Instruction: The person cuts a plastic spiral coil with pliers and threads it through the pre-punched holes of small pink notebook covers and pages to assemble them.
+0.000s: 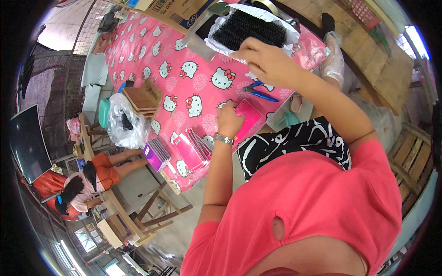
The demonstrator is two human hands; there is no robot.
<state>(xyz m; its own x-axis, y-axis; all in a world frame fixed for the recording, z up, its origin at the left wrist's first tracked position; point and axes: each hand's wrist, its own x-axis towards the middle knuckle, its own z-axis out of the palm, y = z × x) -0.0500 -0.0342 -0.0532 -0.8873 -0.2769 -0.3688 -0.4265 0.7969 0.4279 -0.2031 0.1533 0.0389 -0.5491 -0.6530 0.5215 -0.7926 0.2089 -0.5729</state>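
My left hand (230, 120) is closed on the left edge of a bright pink card (249, 117), which lies flat near the table's front edge. My right hand (266, 63) is raised at the near side of a tray lined with white paper (291, 37). A dense heap of thin black, wavy pieces (248, 30) fills the lining. The right fingers are bent and pressed together; whatever is between them is too small to make out. Blue-handled pliers (263, 94) lie between my hands. Left of my left hand sit a stack of pink cards (191, 149) and a purple stack (157, 154).
A pink patterned cloth (172, 78) covers the table. Brown cardboard pieces (142, 99) and a clear plastic bag (124, 122) rest at its left edge. A cardboard box (179, 13) stands at the far side. Another person (90, 186) bends over a wooden bench at left.
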